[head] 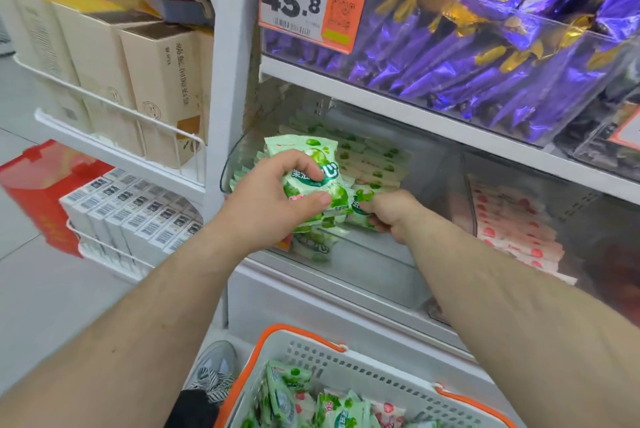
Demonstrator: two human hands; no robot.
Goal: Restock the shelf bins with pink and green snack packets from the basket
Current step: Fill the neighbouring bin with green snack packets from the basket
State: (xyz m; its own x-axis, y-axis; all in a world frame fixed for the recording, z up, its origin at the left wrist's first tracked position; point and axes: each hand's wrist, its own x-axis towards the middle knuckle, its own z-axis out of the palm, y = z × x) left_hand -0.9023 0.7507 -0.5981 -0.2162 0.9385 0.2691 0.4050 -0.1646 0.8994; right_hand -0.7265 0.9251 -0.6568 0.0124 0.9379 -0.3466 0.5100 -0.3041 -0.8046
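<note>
Fingers pinching green packets over the clear bin!
Your left hand [277,192] grips a green snack packet [313,167] between thumb and fingertips; your right hand [391,211] clutches another beside it, above the clear bin [381,254]. They look light, crinkly and slippery, so pinch the flat sealed edges.

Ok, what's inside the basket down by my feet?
The basket holds loose green packets mixed with a few pink packets. What lies beneath them, and the part below the picture's edge, can't be seen.
</note>
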